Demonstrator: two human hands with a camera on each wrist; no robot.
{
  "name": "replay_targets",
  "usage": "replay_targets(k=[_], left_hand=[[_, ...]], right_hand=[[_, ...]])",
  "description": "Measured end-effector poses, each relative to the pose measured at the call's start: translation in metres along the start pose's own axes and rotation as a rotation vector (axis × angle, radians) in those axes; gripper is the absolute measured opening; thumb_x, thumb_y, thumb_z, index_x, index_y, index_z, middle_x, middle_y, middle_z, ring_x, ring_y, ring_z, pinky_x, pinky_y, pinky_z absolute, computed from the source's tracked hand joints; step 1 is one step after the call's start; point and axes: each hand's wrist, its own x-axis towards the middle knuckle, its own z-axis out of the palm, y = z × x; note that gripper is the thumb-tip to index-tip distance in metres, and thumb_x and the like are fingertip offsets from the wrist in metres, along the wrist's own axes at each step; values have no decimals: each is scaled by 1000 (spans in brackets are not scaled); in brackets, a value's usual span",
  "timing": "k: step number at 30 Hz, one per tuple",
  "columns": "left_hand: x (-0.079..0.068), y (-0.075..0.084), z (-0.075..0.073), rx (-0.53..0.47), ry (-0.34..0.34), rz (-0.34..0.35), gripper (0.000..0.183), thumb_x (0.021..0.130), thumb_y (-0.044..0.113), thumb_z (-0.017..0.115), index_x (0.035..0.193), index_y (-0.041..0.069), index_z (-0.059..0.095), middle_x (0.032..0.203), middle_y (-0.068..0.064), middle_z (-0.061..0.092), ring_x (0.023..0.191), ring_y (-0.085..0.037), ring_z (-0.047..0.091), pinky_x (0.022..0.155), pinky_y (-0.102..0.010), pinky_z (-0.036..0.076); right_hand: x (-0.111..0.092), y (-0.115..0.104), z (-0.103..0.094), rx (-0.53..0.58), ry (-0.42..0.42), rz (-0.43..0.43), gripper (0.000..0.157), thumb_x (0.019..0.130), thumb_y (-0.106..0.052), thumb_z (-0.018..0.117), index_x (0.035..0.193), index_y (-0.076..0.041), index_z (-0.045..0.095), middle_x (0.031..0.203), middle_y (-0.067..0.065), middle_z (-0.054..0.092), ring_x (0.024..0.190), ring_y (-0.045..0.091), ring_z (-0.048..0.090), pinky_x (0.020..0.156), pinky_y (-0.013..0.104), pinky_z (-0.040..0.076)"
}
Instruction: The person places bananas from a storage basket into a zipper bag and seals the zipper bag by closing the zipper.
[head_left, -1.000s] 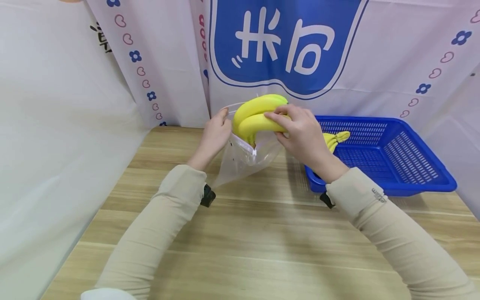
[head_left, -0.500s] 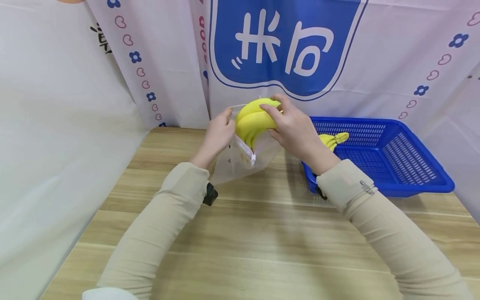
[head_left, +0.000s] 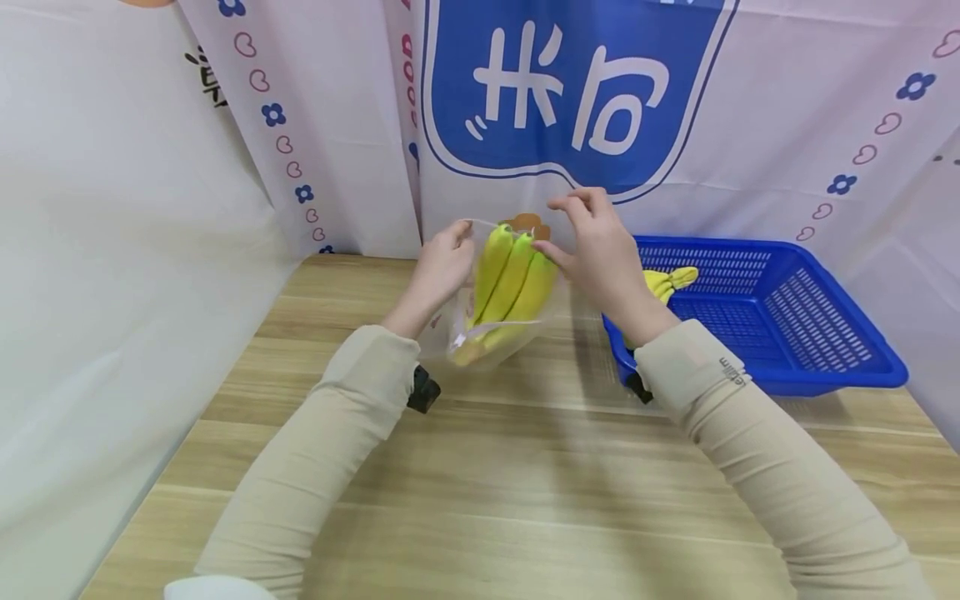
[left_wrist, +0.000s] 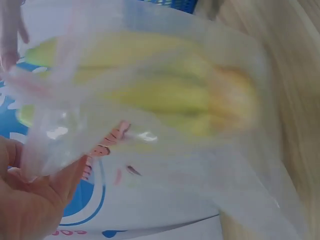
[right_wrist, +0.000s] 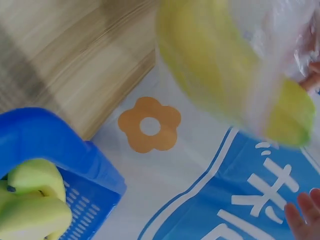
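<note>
A bunch of yellow bananas [head_left: 510, 279] with greenish tips sits in a clear zip bag [head_left: 491, 346], tips up at the bag's mouth and stem end down. In the left wrist view the brownish stem end [left_wrist: 232, 100] shows blurred through the plastic. My left hand [head_left: 444, 260] pinches the bag's rim at its left side. My right hand [head_left: 606, 260] is at the right of the bananas, fingers spread and holding nothing. Its thumb is close to the banana tips; whether it touches the bag I cannot tell.
A blue plastic basket [head_left: 817, 375] stands at the right of the wooden table [head_left: 525, 492], with another bunch of bananas [head_left: 670, 283] at its left end. A printed cloth [head_left: 352, 125] hangs behind the table.
My right hand has let go of the bananas. They have dropped deeper into the bag and turned from lying sideways to tips up. My left hand stays on the rim.
</note>
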Motion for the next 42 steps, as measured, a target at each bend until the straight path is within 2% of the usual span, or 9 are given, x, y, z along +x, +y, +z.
replay_targets(k=[4,7,13,18,22,31,34,37,42], left_hand=[[-1,-4,-1,-39,-49,-53,51,100,17,30,151,10,27,147,-7,45,50,-5,46,50,-17,43],[0,-6,-3,-63,-46,-60,53,100,16,32,151,9,25,146,-8,46,47,-6,42,39,-16,32],[-2,-3,-4,-125,-17,-49,53,99,14,38,151,10,27,153,-8,38,74,-19,64,61,-19,54],[-2,-1,-2,-140,10,-43,53,98,12,43,149,11,31,150,-7,42,82,-19,65,72,-24,57],[0,-2,-3,-99,28,-27,57,93,6,46,148,9,33,150,-7,42,69,-10,58,64,-18,53],[3,-4,-13,11,75,19,68,83,-8,46,148,9,34,150,-9,42,58,-9,47,55,-19,48],[2,-3,-16,129,120,58,70,78,-8,47,145,9,40,150,-10,43,91,-20,61,81,-30,54],[1,0,-18,192,145,103,71,75,-10,49,143,6,42,152,-11,38,135,-29,43,110,-41,41],[1,6,-18,107,130,142,76,73,-14,45,145,4,37,154,-11,34,138,-30,39,114,-41,37]], right_hand=[[-1,7,0,17,-97,77,41,88,-28,68,120,-4,61,120,18,55,103,31,60,88,42,55],[-1,12,3,40,-238,124,36,90,-29,66,116,-5,63,115,17,61,103,31,61,88,43,54],[-4,22,15,138,-520,250,55,91,-38,62,130,0,55,122,19,63,109,33,61,93,46,52],[-6,26,21,252,-612,362,47,93,-29,60,129,2,55,110,21,69,84,25,70,76,35,59],[-4,24,20,335,-566,410,32,92,-13,56,119,4,62,98,21,71,65,12,68,64,25,59],[9,15,6,317,-323,480,30,92,-11,51,116,0,66,94,19,70,67,18,68,62,23,58],[12,15,2,326,-232,472,30,91,-10,50,114,1,67,94,19,70,63,13,63,59,19,55],[14,14,-1,317,-157,441,28,92,-13,52,111,-1,70,89,17,69,59,9,58,54,15,49],[17,8,-2,311,-82,387,28,94,-18,53,108,-3,72,84,15,69,57,11,57,49,16,42]])
